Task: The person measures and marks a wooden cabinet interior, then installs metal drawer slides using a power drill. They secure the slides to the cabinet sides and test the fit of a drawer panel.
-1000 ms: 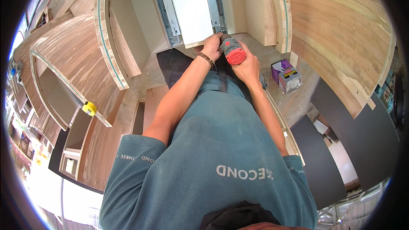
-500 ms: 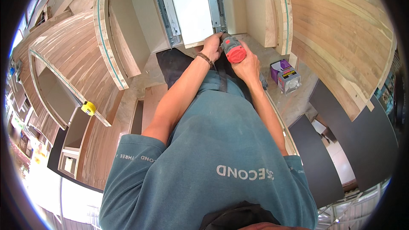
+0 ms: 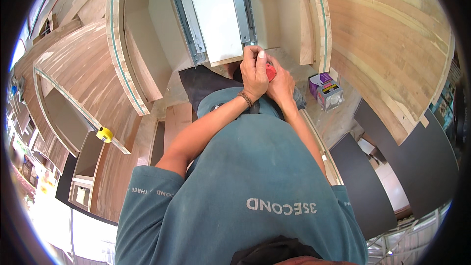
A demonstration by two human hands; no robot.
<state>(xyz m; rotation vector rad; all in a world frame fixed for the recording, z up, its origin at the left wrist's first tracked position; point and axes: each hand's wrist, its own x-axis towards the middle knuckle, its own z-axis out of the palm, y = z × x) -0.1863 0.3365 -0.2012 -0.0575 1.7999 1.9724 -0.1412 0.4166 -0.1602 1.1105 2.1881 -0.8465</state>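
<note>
My right hand (image 3: 283, 86) is wrapped round a power drill (image 3: 270, 72), whose red back end shows between my hands. The rest of the drill is mostly hidden. My left hand (image 3: 255, 74) is close against the drill's left side, fingers bent together, pointing away from me; whatever they pinch is out of sight. Just beyond stands a white drawer panel (image 3: 212, 17) with a pale wooden front edge. Metal drawer slides run along it, one on the left (image 3: 185, 27) and one on the right (image 3: 247, 10), inside a plywood cabinet (image 3: 162, 17).
A purple and grey box (image 3: 327, 92) stands on the floor to the right. A yellow tape measure (image 3: 104, 135) rests on a wooden panel edge at the left. Large wooden panels (image 3: 387, 34) and dark boards (image 3: 363, 181) flank me.
Both hands and the drill have drawn back toward me from the right slide's near end. My left hand has turned and risen beside the drill, now partly covering it.
</note>
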